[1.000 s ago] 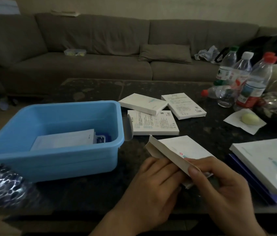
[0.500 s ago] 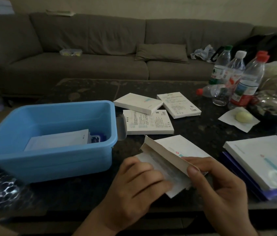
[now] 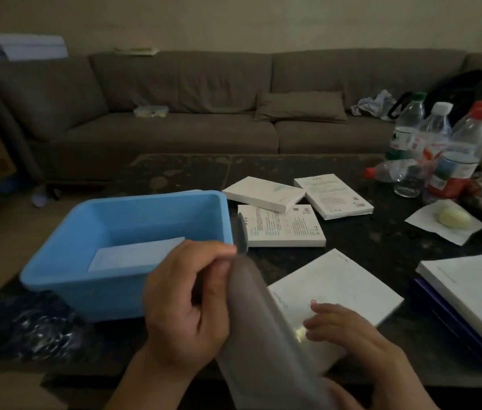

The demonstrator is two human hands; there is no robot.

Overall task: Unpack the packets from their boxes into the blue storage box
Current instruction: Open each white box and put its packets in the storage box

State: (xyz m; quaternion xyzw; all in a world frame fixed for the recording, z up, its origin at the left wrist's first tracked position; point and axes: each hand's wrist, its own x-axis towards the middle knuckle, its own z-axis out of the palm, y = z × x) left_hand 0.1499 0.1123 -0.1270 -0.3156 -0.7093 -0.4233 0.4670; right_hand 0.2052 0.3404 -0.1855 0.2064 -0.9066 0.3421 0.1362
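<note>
My left hand point(image 3: 186, 303) is shut on the top edge of a grey packet point(image 3: 259, 329), which stands on edge between my hands, close to the camera. The right hand point(image 3: 349, 335) rests with spread fingers on the white box point(image 3: 340, 288) that lies flat on the dark table. The blue storage box point(image 3: 133, 279) stands just left of my left hand, with a white packet point(image 3: 136, 253) lying inside it. Three more white boxes point(image 3: 285, 224) lie behind, right of the storage box.
Several plastic water bottles point(image 3: 452, 155) stand at the table's far right. A napkin with a pale yellow lump point(image 3: 452, 218) lies near them. A stack of white and purple flat boxes point(image 3: 476, 294) fills the right edge. Crumpled plastic point(image 3: 35, 332) lies front left. A grey sofa is behind.
The packet has come out of the white box and now stands raised in my left hand. The box lies flat under my right hand. My view has lifted slightly.
</note>
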